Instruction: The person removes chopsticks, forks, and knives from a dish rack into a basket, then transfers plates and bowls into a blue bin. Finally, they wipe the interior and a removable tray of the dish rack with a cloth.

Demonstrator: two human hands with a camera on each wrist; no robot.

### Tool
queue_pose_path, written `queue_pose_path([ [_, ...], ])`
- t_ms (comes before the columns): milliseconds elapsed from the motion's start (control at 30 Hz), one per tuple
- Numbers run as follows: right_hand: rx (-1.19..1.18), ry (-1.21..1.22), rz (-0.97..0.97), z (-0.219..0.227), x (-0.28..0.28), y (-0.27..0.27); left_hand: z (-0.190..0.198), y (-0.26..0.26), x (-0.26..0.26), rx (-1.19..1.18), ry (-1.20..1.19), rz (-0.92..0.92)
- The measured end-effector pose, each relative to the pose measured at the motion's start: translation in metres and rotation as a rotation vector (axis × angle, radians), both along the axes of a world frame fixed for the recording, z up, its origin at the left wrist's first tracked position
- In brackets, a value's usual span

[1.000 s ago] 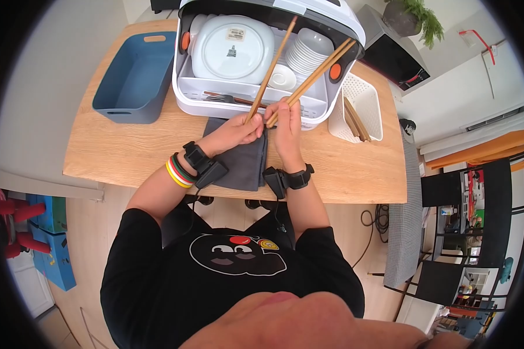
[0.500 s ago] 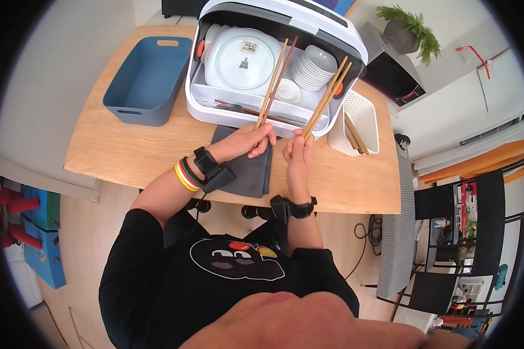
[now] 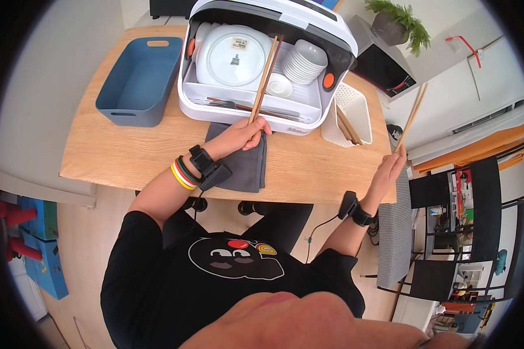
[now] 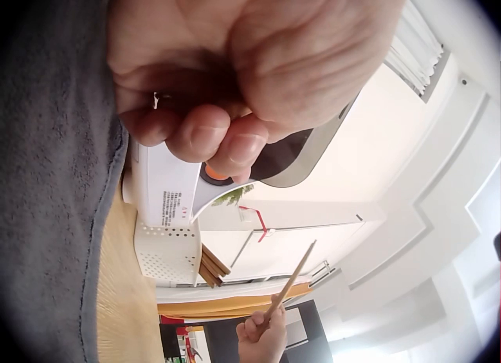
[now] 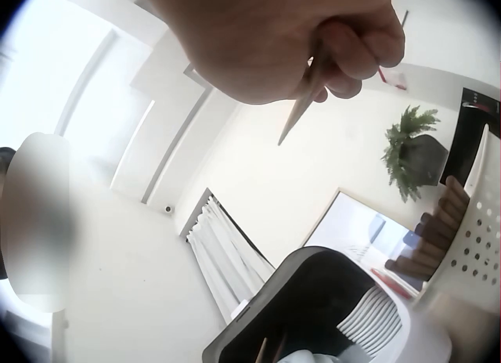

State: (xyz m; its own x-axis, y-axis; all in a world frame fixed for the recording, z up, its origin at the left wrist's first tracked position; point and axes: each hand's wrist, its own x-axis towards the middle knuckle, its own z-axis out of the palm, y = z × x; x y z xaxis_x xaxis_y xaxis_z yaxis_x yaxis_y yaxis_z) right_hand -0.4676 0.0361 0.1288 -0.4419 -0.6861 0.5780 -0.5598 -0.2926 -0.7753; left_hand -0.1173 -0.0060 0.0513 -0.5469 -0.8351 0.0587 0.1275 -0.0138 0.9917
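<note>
I see the left hand (image 3: 243, 135) gripping chopsticks (image 3: 263, 81) in front of the dish box (image 3: 195, 110). Well right of the box, the right hand (image 3: 387, 173) grips another pair (image 3: 411, 117).

The chopsticks (image 3: 410, 118) look like smooth wood, the plate (image 3: 232, 53) glossy.
</note>
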Motion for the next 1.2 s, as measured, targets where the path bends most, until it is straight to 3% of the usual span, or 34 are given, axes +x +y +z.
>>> queue_pose_path([
  [33,0.030,0.147,-0.074,-0.005,-0.013,-0.004,-0.001,0.000,0.000,-0.002,0.001,0.001],
  [67,0.028,0.147,-0.073,-0.009,-0.020,-0.008,-0.001,0.000,0.000,0.001,0.001,0.001],
  [133,-0.006,0.644,-0.179,-0.010,-0.023,-0.014,-0.003,-0.001,-0.001,0.002,0.001,0.001],
  [167,-0.007,0.644,-0.179,-0.007,-0.019,-0.013,-0.005,-0.002,-0.001,-0.004,0.007,0.003],
  [233,0.365,0.631,-0.135,0.001,-0.010,-0.008,-0.005,-0.002,-0.001,-0.010,0.011,0.006],
  [433,0.551,0.769,-0.125,-0.016,-0.032,-0.038,-0.005,-0.002,0.000,-0.005,0.010,-0.001],
  [767,0.517,0.793,-0.078,-0.034,-0.048,-0.070,-0.007,-0.002,-0.001,0.012,0.033,-0.009],
  [1200,0.551,0.723,-0.068,-0.027,-0.040,-0.066,-0.005,-0.003,0.001,0.006,0.015,-0.019],
])
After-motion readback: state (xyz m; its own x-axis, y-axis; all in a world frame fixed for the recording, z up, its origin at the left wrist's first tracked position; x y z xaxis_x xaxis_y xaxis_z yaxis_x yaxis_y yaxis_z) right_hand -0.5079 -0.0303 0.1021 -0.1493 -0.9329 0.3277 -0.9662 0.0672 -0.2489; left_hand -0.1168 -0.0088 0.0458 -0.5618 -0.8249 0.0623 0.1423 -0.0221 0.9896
